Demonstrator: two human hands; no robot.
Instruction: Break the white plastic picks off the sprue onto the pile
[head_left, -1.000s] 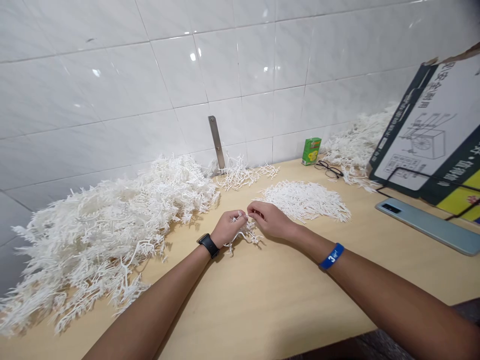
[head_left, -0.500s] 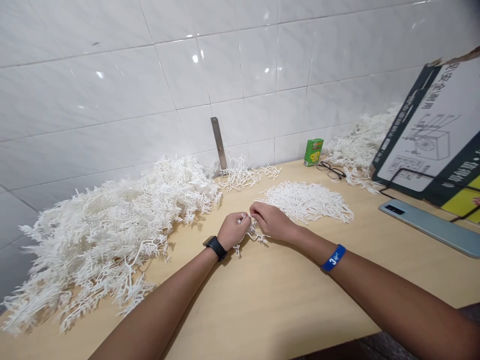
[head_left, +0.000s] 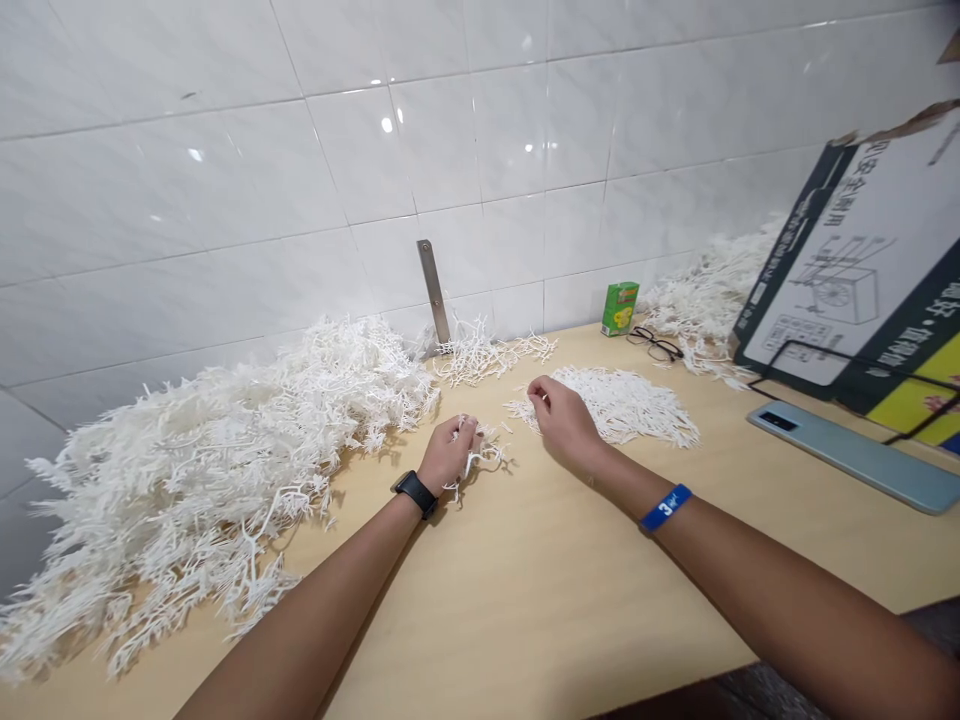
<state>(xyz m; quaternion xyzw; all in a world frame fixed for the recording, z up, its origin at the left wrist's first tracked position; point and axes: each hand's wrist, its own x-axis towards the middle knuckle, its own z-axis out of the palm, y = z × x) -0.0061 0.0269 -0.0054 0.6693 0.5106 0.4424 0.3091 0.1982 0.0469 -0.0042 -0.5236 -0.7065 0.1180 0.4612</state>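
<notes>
My left hand, with a black watch at its wrist, is closed on a branched white plastic piece whose thin arms stick out to the right. My right hand is raised at the left edge of a flat pile of small white pieces. Its thumb and fingertips are pinched together, and anything between them is too small to make out. On the left lies a large heap of branched white pieces.
A smaller white cluster lies by a metal bracket at the tiled wall. Farther right are a green box, glasses, another white heap, a phone and a large printed carton.
My hands have moved apart. The right hand has gone up and right to the flat pile; the left has shifted slightly left with the branched piece.
</notes>
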